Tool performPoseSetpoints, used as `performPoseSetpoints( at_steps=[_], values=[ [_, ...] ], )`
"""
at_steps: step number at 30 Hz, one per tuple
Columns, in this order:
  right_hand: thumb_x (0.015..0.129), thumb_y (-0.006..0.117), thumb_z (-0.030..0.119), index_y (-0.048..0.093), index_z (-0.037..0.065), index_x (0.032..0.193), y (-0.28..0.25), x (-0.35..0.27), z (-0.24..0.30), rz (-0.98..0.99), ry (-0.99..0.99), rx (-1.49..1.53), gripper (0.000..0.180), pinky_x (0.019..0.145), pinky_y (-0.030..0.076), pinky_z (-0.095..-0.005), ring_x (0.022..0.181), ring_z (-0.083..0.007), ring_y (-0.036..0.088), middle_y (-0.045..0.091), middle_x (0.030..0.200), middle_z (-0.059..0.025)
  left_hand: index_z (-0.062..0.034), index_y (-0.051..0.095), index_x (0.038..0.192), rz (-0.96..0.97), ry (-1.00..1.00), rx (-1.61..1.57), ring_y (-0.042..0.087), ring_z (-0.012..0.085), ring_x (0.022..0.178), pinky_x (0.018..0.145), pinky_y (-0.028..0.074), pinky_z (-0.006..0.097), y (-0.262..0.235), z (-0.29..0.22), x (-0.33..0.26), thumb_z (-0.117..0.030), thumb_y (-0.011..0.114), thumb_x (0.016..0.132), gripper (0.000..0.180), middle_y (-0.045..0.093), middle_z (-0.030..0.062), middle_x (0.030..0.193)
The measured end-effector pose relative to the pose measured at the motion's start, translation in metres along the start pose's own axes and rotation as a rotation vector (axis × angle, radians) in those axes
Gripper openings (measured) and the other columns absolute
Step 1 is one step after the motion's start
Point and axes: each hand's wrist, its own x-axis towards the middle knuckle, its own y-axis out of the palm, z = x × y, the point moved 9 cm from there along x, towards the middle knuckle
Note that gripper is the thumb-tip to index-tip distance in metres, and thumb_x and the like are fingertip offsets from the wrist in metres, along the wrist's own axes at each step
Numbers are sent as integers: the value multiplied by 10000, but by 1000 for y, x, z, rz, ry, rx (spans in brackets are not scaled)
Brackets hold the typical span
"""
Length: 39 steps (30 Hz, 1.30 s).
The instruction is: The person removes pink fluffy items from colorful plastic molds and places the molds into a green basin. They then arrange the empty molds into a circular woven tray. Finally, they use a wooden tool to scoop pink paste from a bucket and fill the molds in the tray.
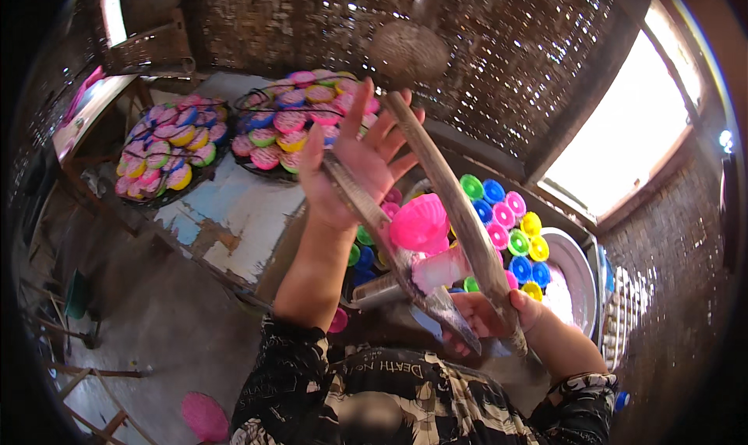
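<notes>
A wooden press with two long handles slants in front of me. Its right bar (456,200) is thick and round, and its left bar (389,246) is flatter and worn. Between the bars is a pale cylinder (442,269), coated with something pink and white. My right hand (499,314) is closed on the lower part of the press, its thumb against the right bar. Spread fingers and an upturned palm show on my left hand (360,165), beside the bars' upper ends. A bright pink fluted cup (421,222) appears between the bars; what supports it is hidden.
Behind the press lie several colored plastic cups (518,243), with a large pale basin (586,277) at their right. Two round trays of cups filled with pinkish strands (290,122) rest on a worn table (249,211). A pink disc (204,416) lies at the lower left.
</notes>
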Motion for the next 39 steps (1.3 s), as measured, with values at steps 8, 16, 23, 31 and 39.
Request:
performPoseSetpoints(
  at_steps=[8, 16, 23, 31, 39],
  values=[
    [635, 523, 799, 318, -15, 1312, 10, 49, 13, 44, 53, 69, 1079, 734, 505, -332, 912, -240, 583, 540, 1073, -154, 7, 467, 1273, -115, -360, 30, 435, 344, 1210, 944, 401, 424, -61, 29, -60, -778, 136, 792, 978, 512, 177, 1268],
    [611, 501, 833, 332, -27, 1303, 7, 49, 25, -44, 56, -62, 1116, 717, 479, -323, 868, -227, 574, 542, 1047, -151, -114, 261, 1411, -238, -49, 248, 330, 355, 1281, 1038, 281, 495, -57, -19, -55, -836, 263, 714, 1004, 316, 154, 1420],
    [536, 358, 941, 258, -89, 1344, 11, -4, 11, -98, 114, -142, 1313, 796, 490, -369, 944, -296, 581, 527, 1131, -253, -250, 107, 1457, 356, -49, -29, 206, 420, 1336, 1062, 168, 579, 43, 15, -1, -687, 622, 672, 1036, 167, 198, 1479],
    [569, 308, 936, 274, -111, 1343, 1, -95, 9, -431, 86, -45, 1302, 912, 413, -393, 1042, -314, 548, 517, 1159, -261, -161, 237, 1428, 86, -279, -50, 335, 319, 1305, 1070, 265, 476, -4, 115, 28, -87, 569, 698, 806, 409, 171, 1357],
    [689, 475, 784, 274, -77, 1349, -10, -126, -4, -509, 50, 33, 1104, 895, 435, -412, 1047, -327, 551, 503, 1190, -249, -128, 542, 1175, -108, -364, -417, 518, 312, 1128, 1005, 362, 468, -61, 176, 12, -673, 404, 832, 658, 606, 127, 1097]
  ],
)
